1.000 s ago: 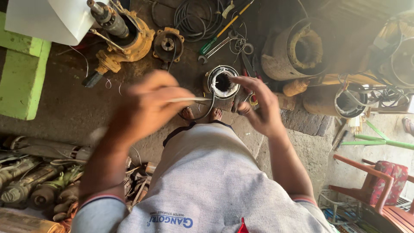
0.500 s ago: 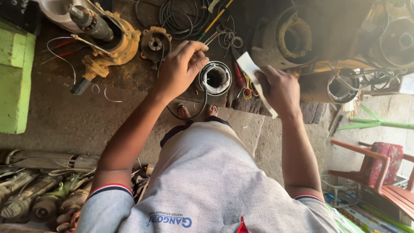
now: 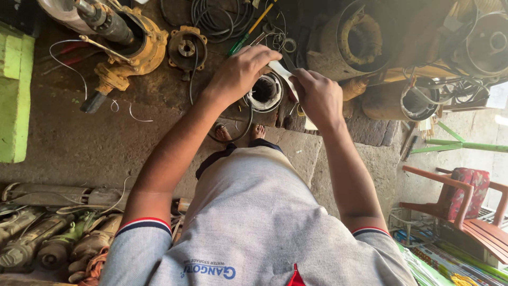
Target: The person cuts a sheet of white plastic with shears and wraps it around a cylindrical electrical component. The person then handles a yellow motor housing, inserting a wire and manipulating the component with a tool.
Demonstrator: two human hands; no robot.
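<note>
Both hands pinch a thin white paper strip [image 3: 280, 69] at frame top centre: left hand [image 3: 241, 71], right hand [image 3: 317, 98]. It's held taut, apparently for feeding, directly above the round wire-wound stator [image 3: 264, 92].

Both arms reach forward, left hand [image 3: 244, 71] and right hand [image 3: 316, 95] curled close together.

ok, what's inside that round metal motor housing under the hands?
The round metal motor housing shows pale windings around a dark hollow bore. Its upper rim is covered by the left hand and the white strip held with the right hand.
</note>
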